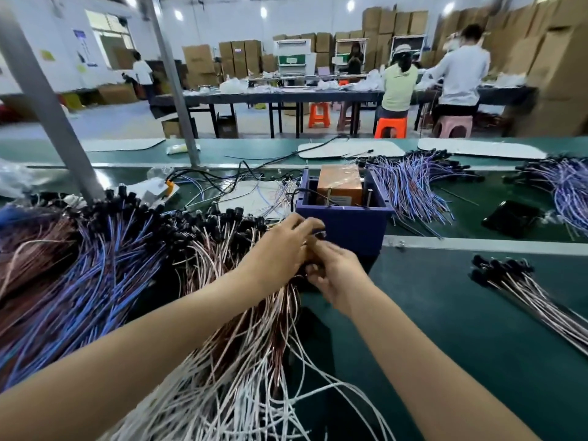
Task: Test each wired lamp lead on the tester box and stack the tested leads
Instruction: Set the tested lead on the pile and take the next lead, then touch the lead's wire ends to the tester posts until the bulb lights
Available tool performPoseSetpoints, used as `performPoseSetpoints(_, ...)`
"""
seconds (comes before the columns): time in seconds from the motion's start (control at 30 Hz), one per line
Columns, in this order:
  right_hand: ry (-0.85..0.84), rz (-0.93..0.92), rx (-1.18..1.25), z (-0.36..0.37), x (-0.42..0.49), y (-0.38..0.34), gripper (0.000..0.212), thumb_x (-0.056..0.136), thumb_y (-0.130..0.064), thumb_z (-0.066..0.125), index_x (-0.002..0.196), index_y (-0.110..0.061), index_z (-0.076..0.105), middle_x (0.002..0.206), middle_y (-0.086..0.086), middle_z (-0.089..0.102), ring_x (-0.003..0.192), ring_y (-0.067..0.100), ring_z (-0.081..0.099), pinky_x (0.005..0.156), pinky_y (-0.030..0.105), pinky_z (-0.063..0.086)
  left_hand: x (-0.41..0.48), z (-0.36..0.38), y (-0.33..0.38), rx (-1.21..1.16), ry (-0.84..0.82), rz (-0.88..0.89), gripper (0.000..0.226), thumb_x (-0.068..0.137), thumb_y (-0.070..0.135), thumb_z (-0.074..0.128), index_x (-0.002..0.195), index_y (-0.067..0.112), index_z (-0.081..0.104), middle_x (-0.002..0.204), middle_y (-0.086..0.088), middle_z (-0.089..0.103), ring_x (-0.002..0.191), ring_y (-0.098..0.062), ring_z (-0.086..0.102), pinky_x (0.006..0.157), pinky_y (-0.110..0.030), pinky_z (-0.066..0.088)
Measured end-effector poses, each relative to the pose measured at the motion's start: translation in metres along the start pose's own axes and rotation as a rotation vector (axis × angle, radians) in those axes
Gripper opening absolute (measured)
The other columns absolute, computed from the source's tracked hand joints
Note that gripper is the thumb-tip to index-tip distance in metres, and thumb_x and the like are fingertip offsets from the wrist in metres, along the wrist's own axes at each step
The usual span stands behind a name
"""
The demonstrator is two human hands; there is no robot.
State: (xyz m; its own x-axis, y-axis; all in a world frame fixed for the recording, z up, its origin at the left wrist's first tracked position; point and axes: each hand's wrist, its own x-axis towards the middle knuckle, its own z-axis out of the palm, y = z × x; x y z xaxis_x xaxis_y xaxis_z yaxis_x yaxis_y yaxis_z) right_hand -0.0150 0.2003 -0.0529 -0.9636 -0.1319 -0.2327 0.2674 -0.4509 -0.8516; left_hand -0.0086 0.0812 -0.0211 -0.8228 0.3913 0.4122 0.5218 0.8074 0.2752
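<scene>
Both forearms were stretched forward over the green bench, and the two hands were met just in front of the blue tester box. The left hand was held palm down, its fingers curled and pinched on the black socket end of one lead, close against the box's front wall. The right hand was set just below, touching the left, with its fingers curled round that lead's thin wires, though the finer grip was lost in blur. One tester box was seen, with one orange block inside it. Four groups of leads were counted: one big heap at the left, lying under the left forearm; one small stack laid at the right, well apart from the box; and behind, a blue-wired bundle just beside the box and a second bundle at the far right edge.
</scene>
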Motion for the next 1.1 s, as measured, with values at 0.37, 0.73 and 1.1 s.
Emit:
performPoseSetpoints(0.37,0.489,-0.336,0.489,-0.134,-0.006,-0.093,0.021,0.103,-0.021,0.039,0.087,-0.009,0.043,0.052,0.01,0.062,0.04,0.013,0.062,0.042,0.021,0.051,-0.021,-0.028,-0.013,-0.519,-0.401,-0.156,0.018,0.093,0.011,0.058,0.1,0.021,0.071,0.077,0.008,0.073,0.047,-0.002,0.05,0.043,-0.013,0.04)
performPoseSetpoints(0.73,0.548,-0.24,0.14,-0.198,-0.027,-0.079,0.009,0.101,-0.014,0.042,0.095,-0.009,0.043,0.061,0.017,0.065,0.046,0.017,0.064,0.043,0.02,0.052,-0.022,-0.069,-0.031,-0.659,-0.434,-0.476,0.016,0.076,0.03,0.065,0.075,0.016,0.074,0.066,-0.003,0.067,0.05,-0.01,0.054,0.045,-0.016,0.043)
performPoseSetpoints(1.1,0.711,-0.472,-0.883,-0.188,-0.036,-0.053,0.034,0.085,0.0,0.064,0.118,-0.008,0.061,0.11,0.011,0.059,0.071,0.031,0.064,0.072,0.042,0.057,0.015,-0.047,0.015,-1.687,0.158,-0.533,0.012,0.088,0.013,0.053,0.079,0.006,0.049,0.075,-0.008,0.072,0.055,-0.008,0.064,0.051,-0.012,0.052)
